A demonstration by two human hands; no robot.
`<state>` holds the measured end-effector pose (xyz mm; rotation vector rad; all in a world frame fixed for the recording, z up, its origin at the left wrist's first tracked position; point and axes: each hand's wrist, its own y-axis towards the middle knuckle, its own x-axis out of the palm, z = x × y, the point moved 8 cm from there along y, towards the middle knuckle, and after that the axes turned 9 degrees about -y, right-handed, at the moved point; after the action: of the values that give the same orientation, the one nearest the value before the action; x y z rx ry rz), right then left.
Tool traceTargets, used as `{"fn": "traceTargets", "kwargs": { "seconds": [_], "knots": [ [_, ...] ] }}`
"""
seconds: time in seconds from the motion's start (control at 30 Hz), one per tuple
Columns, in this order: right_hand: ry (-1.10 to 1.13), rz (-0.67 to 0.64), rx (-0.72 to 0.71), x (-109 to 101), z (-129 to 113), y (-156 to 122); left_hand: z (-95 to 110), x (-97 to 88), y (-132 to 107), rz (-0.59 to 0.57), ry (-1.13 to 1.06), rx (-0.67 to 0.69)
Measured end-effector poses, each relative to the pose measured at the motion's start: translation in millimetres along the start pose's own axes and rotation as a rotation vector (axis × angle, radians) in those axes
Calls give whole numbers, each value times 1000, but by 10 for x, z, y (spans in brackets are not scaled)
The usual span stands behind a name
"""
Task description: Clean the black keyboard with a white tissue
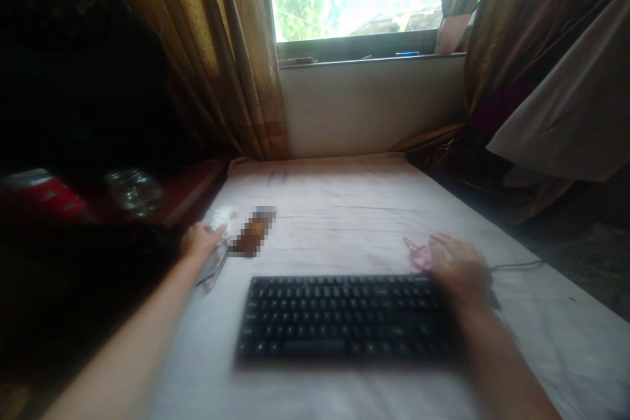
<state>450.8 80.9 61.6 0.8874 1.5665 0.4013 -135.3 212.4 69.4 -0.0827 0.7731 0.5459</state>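
Note:
At the left edge of the cloth-covered table, my left hand [199,241] is closed on a crumpled whitish thing [224,218], its thumb stretched toward it. Blur hides whether that is plastic or cloth. A thin dark cord [216,267] lies just below this hand. On the other side, my right hand [460,266] is bent over a small pink cloth [418,254], which pokes out left of the fingers. Between my hands a black keyboard [339,318] lies flat, its right end partly behind my right forearm.
A pixelated brown object [253,233] lies beside my left hand. A cable [516,265] runs off the right edge. On the dark red surface at left stand a clear container [135,190] and a red item [46,195]. Curtains [251,46] flank the window.

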Motion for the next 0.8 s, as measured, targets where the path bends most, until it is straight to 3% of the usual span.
{"fn": "traceTargets", "kwargs": {
  "seconds": [0.17, 0.3, 0.43, 0.53, 0.7, 0.8],
  "knots": [
    [58, 120, -91, -114, -124, -10, 191, 40, 8, 25, -10, 62],
    [106, 202, -142, -252, -262, 18, 448, -139, -116, 73, -123, 181],
    [217, 261, -195, -474, -585, -32, 717, -314, -341, 90, -322, 291],
    [336, 244, -252, -684, -1017, -162, 877, -294, -646, 26, -495, 357],
    [619, 69, -376, -928, -1832, -505, 995, 47, -1456, -209, -691, 403],
    [790, -95, -253, -863, -2038, -664, 988, 259, -1960, -308, -737, 399]
  ]
}}
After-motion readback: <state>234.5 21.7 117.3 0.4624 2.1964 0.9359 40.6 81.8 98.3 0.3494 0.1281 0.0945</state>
